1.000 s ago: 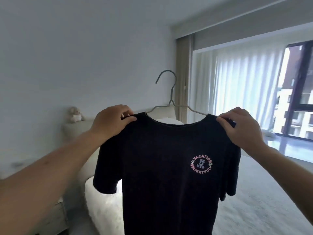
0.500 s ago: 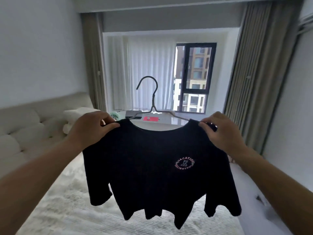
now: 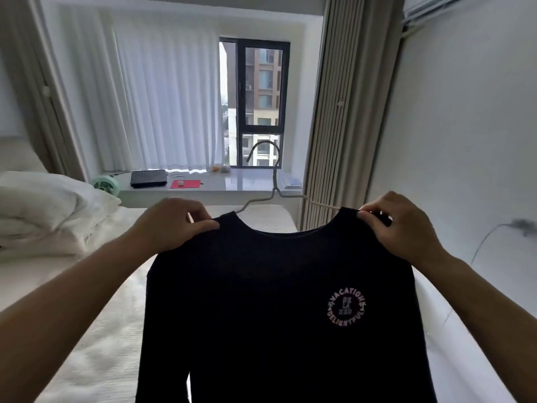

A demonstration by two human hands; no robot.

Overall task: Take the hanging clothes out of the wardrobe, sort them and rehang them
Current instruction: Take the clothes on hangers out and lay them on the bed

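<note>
1. Since the earlier frame the view has been swung further right: the window (image 3: pixel 255 103) is now seen at upper centre, and the black T-shirt (image 3: pixel 279 301) is carried lower and closer, filling the lower centre of the frame.
2. The T-shirt is held up on a wire hanger (image 3: pixel 274 181), front panel toward the camera, its round printed logo (image 3: pixel 346 309) at lower right.
3. The left hand (image 3: pixel 171 225) is curled round the shoulder seam at centre left, fabric pinched between thumb and fingers. The right hand (image 3: pixel 402 228) is pinched on the opposite shoulder at centre right.
4. The garment is stretched between the two hands; neither hand is judged nearer. The hanger's long axis runs left to right across the frame, level with the knuckles.
5. The hook stands upright above the collar, its open end curved toward frame left; the shirt body hangs straight down.
6. The bed (image 3: pixel 96 330) lies below and behind. No wardrobe rail is visible, so the rehanging direction cannot be stated.
</note>
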